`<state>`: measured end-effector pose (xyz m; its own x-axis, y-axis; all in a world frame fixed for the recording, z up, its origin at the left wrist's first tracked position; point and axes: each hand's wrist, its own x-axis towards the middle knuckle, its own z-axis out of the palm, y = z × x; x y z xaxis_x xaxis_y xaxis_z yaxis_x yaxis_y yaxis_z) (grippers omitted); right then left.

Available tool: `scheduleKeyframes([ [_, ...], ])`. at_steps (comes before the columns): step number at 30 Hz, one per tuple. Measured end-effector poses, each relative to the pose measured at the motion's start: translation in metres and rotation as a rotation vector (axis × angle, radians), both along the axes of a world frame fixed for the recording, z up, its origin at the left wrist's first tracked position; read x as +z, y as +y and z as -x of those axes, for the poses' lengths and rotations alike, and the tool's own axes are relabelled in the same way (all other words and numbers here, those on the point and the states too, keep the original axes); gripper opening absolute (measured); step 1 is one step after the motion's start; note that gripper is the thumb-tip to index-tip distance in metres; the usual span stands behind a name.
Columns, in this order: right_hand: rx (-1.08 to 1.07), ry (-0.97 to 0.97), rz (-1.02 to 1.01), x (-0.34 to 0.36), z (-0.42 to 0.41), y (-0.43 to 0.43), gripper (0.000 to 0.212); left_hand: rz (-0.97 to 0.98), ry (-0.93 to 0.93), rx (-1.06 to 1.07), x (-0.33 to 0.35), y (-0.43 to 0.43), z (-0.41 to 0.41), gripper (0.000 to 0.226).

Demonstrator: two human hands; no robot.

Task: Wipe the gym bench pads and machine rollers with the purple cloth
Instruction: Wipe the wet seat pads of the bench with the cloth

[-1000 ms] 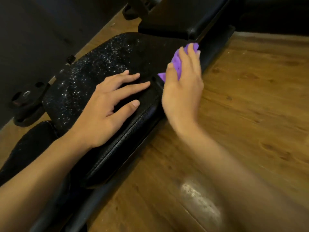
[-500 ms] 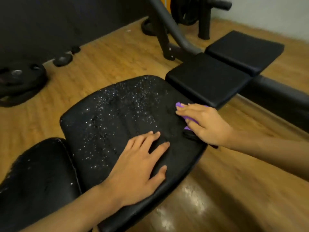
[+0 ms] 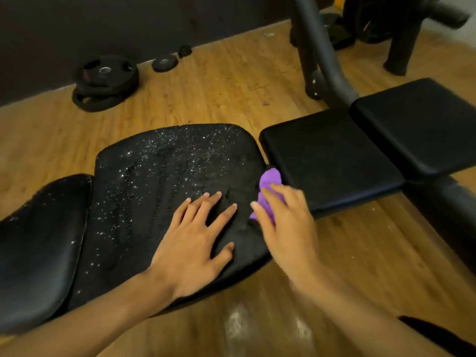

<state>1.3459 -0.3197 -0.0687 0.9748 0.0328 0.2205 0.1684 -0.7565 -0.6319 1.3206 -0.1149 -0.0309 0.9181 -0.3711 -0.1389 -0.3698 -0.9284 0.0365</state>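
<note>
Left hand (image 3: 192, 243): palm down, fingers spread flat on speckled bench pad (image 3: 159, 181). Right hand (image 3: 288, 228): fingers extended together, pressing purple cloth (image 3: 269, 180) onto pad edge.

Purple cloth (image 3: 269, 179), bunched, lies at the right edge of the speckled pad (image 3: 167, 181), beside the gap to the middle pad (image 3: 329, 161). Speckled pad: black, dotted with bright specks. Middle pad and far pad (image 3: 422, 119): black, matte, plain.
</note>
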Motion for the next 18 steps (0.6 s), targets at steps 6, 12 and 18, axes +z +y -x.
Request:
scheduleKeyframes([
  [6, 0.278, 0.175, 0.111, -0.001, -0.027, -0.009, 0.070, -0.009, 0.028, 0.075, 0.000, -0.014, -0.003, 0.073],
  [12, 0.231, 0.242, 0.207, 0.005, -0.125, 0.026, 0.068, -0.008, 0.034, 0.090, 0.002, -0.018, -0.003, 0.074],
  [18, 0.250, 0.239, 0.188, 0.008, -0.062, 0.005, 0.070, -0.027, 0.022, 0.103, -0.002, -0.017, -0.007, 0.078],
])
